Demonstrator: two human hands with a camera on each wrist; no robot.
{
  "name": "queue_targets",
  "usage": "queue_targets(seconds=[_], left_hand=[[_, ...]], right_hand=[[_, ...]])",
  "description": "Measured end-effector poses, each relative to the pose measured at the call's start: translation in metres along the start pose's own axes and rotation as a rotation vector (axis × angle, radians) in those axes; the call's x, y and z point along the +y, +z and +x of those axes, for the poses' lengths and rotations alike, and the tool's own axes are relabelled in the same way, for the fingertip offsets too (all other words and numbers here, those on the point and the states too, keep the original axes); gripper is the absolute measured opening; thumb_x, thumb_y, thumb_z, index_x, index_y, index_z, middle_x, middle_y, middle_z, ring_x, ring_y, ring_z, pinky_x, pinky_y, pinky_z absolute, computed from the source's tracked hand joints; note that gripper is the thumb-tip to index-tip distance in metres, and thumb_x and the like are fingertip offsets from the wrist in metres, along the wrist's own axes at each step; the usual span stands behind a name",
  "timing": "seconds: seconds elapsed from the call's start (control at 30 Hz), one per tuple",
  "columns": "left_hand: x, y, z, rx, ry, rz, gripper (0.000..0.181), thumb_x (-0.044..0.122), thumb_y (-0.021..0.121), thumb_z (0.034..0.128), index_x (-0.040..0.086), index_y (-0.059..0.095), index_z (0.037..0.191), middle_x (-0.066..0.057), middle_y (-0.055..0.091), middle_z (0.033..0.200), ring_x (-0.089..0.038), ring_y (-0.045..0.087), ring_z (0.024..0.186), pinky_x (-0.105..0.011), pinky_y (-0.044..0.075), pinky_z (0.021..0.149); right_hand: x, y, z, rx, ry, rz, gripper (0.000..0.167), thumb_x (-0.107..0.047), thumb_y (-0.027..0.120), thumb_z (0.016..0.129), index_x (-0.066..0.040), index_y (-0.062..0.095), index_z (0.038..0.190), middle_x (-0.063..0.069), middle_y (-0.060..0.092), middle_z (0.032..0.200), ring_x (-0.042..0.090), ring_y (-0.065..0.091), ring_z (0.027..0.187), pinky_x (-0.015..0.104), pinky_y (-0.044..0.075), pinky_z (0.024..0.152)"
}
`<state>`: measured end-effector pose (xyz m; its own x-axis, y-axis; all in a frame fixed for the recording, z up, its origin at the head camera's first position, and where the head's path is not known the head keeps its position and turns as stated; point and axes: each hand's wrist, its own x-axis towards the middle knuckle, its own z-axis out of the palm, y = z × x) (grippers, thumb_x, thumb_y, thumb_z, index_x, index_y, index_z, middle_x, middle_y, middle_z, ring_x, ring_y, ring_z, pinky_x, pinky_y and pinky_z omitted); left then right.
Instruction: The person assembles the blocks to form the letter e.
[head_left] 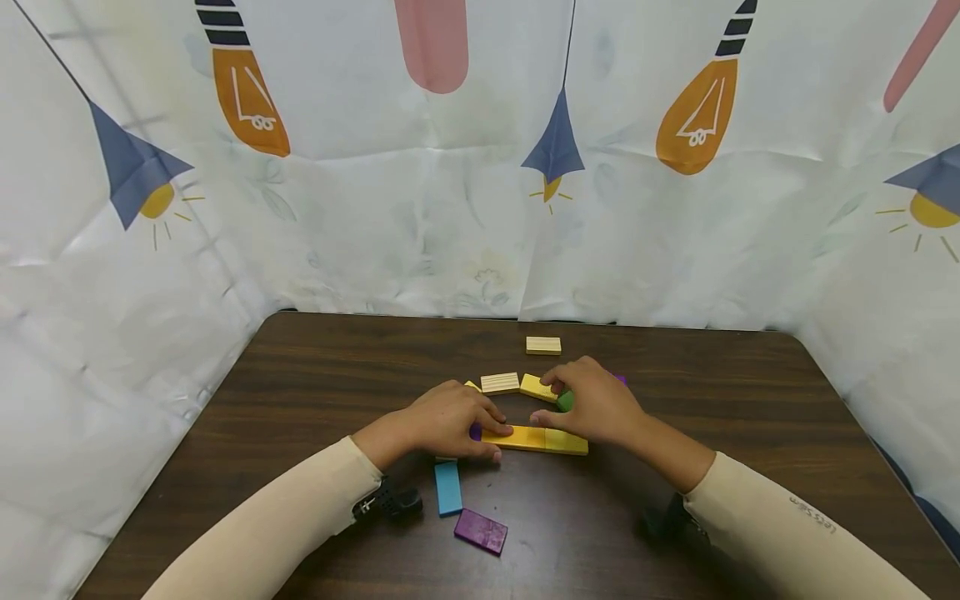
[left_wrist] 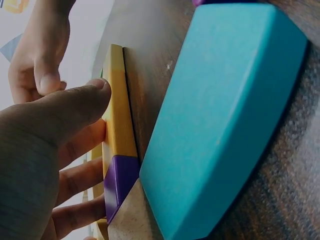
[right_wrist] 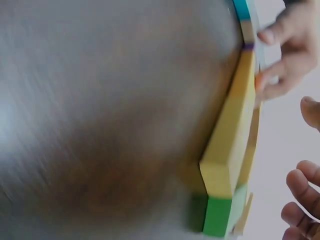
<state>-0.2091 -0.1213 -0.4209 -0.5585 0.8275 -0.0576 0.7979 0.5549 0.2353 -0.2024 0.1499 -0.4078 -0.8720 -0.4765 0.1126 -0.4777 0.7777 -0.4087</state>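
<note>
My left hand (head_left: 448,419) reaches over a row of blocks, its fingers touching the orange-yellow block (head_left: 517,437). A lighter yellow block (head_left: 567,442) continues that row to the right. At the row's left end a purple block (left_wrist: 120,180) meets a plain wooden block (left_wrist: 129,212); my left hand mostly hides both in the head view. My right hand (head_left: 597,404) hovers above the row's right end, thumb and fingers apart with nothing between them. Partly covered by it is a green block (right_wrist: 218,215), beside the yellow end.
Behind the row lie a plain striped wooden block (head_left: 500,383) and a yellow block (head_left: 537,387). Another plain block (head_left: 543,346) lies farther back. Nearer me are a blue block (head_left: 448,488) and a dark purple block (head_left: 481,532). A printed curtain (head_left: 375,233) hangs behind the brown table (head_left: 337,350).
</note>
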Motion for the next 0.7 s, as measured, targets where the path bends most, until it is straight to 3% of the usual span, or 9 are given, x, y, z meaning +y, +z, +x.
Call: queue_targets(seconds=[0.7], left_hand=[[-0.001,0.000,-0.001,0.001,0.006,0.015,0.043,0.056,0.069,0.0932,0.036,0.071,0.131,0.013,0.069,0.126,-0.008,0.063,0.116,-0.039,0.049,0.093]], right_hand=[[0.054,-0.012,0.054,-0.067,0.132,-0.031,0.068,-0.057,0.076,0.087,-0.011,0.065,0.135,0.007,0.066,0.127,0.033,0.053,0.123,0.055,0.050,0.092]])
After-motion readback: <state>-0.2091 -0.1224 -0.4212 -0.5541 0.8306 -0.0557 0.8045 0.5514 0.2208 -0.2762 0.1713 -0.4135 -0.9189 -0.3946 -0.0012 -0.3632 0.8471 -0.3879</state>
